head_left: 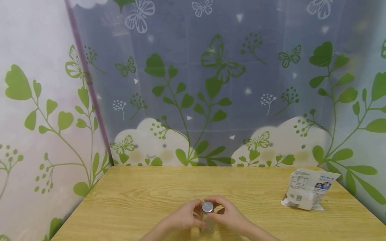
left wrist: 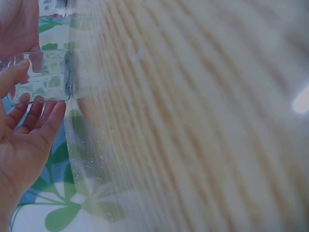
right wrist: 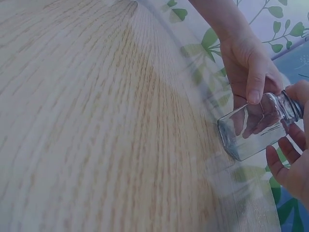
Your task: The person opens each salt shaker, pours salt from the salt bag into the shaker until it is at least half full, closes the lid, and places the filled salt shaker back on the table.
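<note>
A clear, square-sided glass bottle [right wrist: 256,126] with a silver cap [head_left: 207,207] stands upright between the two hands, low in the middle of the head view. My left hand [head_left: 184,215] grips the bottle's body, thumb on one side and fingers along the other. From the right, my right hand [head_left: 230,216] pinches the cap at the top with thumb and forefinger. Its other fingers [right wrist: 276,162] spread beside the glass. Close below the cap, the threaded neck [right wrist: 291,107] shows in the right wrist view. The bottle looks see-through, with the fingers behind it visible.
A white printed plastic packet [head_left: 310,190] stands on the right part of the wooden table [head_left: 144,187]. Behind the table and at both sides hang curtains [head_left: 259,90] patterned with leaves and butterflies. Small pale specks [left wrist: 141,52] dot the tabletop in the left wrist view.
</note>
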Demonstrator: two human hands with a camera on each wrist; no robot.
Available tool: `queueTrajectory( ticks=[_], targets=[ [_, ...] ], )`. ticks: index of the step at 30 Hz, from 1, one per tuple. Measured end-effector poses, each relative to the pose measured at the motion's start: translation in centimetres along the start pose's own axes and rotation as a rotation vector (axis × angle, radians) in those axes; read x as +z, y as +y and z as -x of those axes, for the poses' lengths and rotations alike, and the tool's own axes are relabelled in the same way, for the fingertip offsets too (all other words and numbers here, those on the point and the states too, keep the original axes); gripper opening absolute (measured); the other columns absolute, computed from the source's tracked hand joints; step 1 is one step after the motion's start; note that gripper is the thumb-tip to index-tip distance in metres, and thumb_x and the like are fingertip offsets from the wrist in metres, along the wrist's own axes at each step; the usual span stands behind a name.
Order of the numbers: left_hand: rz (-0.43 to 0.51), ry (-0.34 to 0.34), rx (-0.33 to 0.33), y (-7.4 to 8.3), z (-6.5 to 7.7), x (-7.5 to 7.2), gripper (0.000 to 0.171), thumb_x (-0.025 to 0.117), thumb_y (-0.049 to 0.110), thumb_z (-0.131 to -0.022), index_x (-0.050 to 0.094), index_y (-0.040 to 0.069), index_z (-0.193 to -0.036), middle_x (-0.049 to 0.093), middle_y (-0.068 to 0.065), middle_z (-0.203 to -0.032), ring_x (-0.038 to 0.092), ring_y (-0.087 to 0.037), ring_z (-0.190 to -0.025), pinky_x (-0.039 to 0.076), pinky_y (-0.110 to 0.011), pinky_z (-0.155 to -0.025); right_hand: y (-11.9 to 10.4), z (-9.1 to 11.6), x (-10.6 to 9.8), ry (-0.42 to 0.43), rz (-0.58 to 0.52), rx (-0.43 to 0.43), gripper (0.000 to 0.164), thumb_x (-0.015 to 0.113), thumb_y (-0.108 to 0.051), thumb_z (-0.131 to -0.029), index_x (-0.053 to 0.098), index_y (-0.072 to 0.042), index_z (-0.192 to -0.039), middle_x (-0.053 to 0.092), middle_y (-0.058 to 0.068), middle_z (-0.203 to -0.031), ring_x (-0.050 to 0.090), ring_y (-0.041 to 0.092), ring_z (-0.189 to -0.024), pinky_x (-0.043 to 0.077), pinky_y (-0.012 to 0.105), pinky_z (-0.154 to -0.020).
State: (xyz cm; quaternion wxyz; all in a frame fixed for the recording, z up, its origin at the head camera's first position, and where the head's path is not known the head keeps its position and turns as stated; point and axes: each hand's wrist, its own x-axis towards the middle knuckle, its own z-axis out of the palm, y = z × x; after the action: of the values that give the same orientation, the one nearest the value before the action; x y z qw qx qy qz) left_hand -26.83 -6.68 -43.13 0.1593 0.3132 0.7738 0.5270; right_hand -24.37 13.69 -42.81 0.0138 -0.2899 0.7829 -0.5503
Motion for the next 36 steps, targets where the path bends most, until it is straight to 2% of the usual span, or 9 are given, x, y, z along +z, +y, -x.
queueTrajectory(
  ticks=[5,12,28,32,36],
  targets=[
    [-0.007,0.001,0.005,0.0,0.1,0.0,0.039,0.074,0.001,-0.071,0.056,0.002,-0.106,0.059,0.001,-0.093,0.056,-0.009,-0.088,0.048,-0.02,-0.078,-0.3,-0.2,0.3,0.02,0.002,0.055,0.047,0.07,-0.02,-0.083,0.05,0.002,-0.119,0.055,0.007,-0.105,0.05,0.012,-0.092,0.048,0.027,-0.071],
    [0.015,-0.015,-0.005,0.3,0.2,-0.1,0.037,0.073,0.002,-0.073,0.057,0.003,-0.106,0.059,0.001,-0.092,0.057,-0.01,-0.087,0.049,-0.02,-0.077,-1.0,-0.4,0.4,0.015,-0.044,0.077,0.036,0.07,-0.018,-0.082,0.05,-0.002,-0.108,0.054,0.006,-0.098,0.05,0.016,-0.09,0.048,0.027,-0.069],
    [-0.022,-0.026,-0.004,0.3,0.3,0.0,0.038,0.073,0.003,-0.072,0.056,0.003,-0.106,0.058,0.002,-0.091,0.056,-0.007,-0.085,0.049,-0.02,-0.076,0.1,-0.2,0.3,-0.024,-0.05,-0.048,0.032,0.064,-0.015,-0.087,0.053,-0.003,-0.114,0.058,0.007,-0.101,0.05,0.01,-0.088,0.05,0.026,-0.066],
    [-0.008,-0.034,-0.012,0.4,0.3,0.0,0.039,0.072,0.002,-0.073,0.055,0.002,-0.107,0.058,0.001,-0.093,0.056,-0.009,-0.087,0.049,-0.02,-0.077,0.0,-0.2,0.1,-0.035,-0.053,-0.042,0.034,0.064,-0.015,-0.087,0.053,-0.002,-0.117,0.057,0.008,-0.102,0.05,0.01,-0.089,0.05,0.026,-0.067],
    [0.013,-0.032,-0.008,0.5,0.3,0.0,0.038,0.072,0.001,-0.073,0.055,0.002,-0.107,0.058,0.001,-0.093,0.056,-0.01,-0.088,0.049,-0.02,-0.078,-0.4,-0.3,0.1,-0.035,-0.044,0.018,0.041,0.066,-0.017,-0.086,0.049,-0.001,-0.12,0.055,0.008,-0.103,0.05,0.013,-0.09,0.049,0.027,-0.067]
  ],
)
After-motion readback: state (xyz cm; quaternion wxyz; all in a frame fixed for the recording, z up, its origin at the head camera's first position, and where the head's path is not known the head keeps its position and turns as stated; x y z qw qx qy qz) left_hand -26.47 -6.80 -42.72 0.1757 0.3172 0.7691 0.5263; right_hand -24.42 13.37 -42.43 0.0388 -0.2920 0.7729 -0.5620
